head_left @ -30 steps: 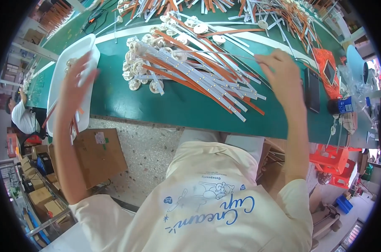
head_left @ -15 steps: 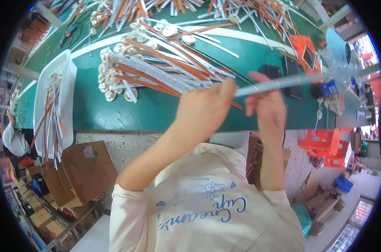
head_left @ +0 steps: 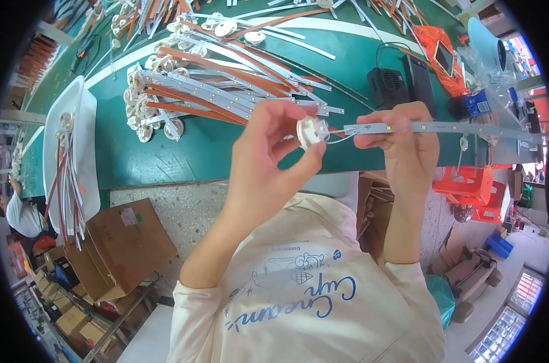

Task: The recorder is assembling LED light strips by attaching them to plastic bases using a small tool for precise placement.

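Observation:
Between thumb and fingers my left hand (head_left: 274, 139) grips a round white end cap (head_left: 312, 132). Red and white wires (head_left: 340, 134) run from the cap to a white LED strip (head_left: 450, 127). My right hand (head_left: 404, 136) pinches that strip close to its wired end, and the rest stretches off to the right, its far end blurred. Both hands are above the near edge of the green table. Beyond my left hand lies a pile of similar LED strips (head_left: 226, 91), some with orange backs, their white end caps (head_left: 142, 100) bunched at the left.
A white plastic tub (head_left: 88, 139) with more strips stands at the table's left edge. Behind my right hand are a black adapter (head_left: 386, 88) and a phone (head_left: 444, 58) on an orange bag. Cardboard boxes (head_left: 132, 236) and red stools (head_left: 465, 184) stand below the table.
My left hand has turned and moved slightly left, bringing the end cap and wires into view. My right hand has moved right and closed on the strip.

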The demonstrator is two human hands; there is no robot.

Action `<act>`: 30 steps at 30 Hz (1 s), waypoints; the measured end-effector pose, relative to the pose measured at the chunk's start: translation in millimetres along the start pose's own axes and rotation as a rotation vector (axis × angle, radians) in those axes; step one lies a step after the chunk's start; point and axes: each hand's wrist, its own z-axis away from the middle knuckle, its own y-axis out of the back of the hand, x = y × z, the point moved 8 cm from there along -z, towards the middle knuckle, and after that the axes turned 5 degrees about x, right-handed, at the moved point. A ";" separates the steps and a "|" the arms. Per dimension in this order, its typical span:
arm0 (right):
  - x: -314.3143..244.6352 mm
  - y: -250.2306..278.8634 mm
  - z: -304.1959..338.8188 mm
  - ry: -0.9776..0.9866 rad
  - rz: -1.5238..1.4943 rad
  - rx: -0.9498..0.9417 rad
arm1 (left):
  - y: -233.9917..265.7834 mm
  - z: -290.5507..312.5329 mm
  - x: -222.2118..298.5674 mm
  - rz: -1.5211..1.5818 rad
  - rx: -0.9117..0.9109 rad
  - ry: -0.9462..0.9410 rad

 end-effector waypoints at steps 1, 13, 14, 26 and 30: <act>0.5 -2.6 1.8 -0.004 -0.003 0.002 | 1.8 -0.2 -1.2 -0.004 0.000 0.004; -11.8 -12.8 6.0 0.166 0.117 -0.006 | -10.7 4.3 -1.7 0.076 -0.056 0.084; -13.8 -14.0 5.9 0.206 0.151 -0.038 | -9.3 3.9 -0.7 0.109 -0.044 0.069; -20.4 -14.4 5.5 0.313 0.050 -0.110 | -9.1 4.6 -1.8 0.155 0.048 0.074; -21.3 -12.4 7.7 0.351 0.047 -0.050 | -9.0 4.7 -1.6 0.175 0.082 0.095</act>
